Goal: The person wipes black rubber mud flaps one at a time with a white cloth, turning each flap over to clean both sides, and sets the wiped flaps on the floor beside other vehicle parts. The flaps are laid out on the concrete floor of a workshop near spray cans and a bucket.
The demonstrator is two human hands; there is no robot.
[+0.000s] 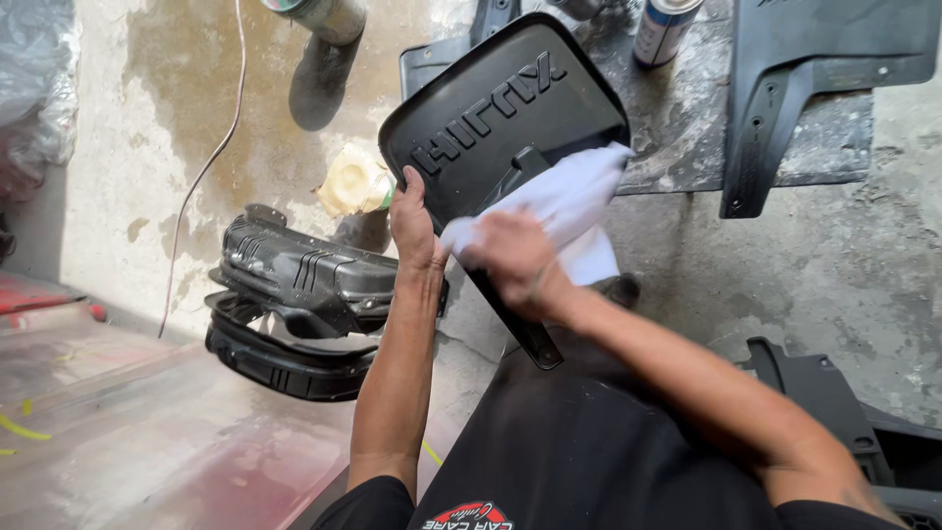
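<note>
Person holds a black plastic mudflap [491, 108] tilted up off the concrete floor [814, 265], over their lap, raised lettering toward the camera.

Left hand [412, 221] is closed on the flap's lower-left edge, thumb on the face, fingers wrapped behind. Right hand [515, 257] is closed on a white cloth [574, 196], pressing it on the flap's lower-right face near the mounting bracket arm. Right hand is blurred, so likely mid-wipe.

Handling, as judged: flap looks like a stiff moulded panel, light enough for one hand. The smooth face could be slippery if wet or coated; the rim and bracket arm give the surest hold. An edge grip as now leaves the face free for the cloth. Cloth is soft and bunches, with nothing fragile in play.

Around it:
- second mudflap [785, 88] lies flat at the floor's top right, on a dark stained patch
- spray can [662, 29] lies just left of it, another can [324, 15] at the top edge
- black ribbed plastic trim parts [294, 304] are stacked on the floor left of the left arm
- crumpled yellowish rag [353, 182] sits just beyond the left hand
</note>
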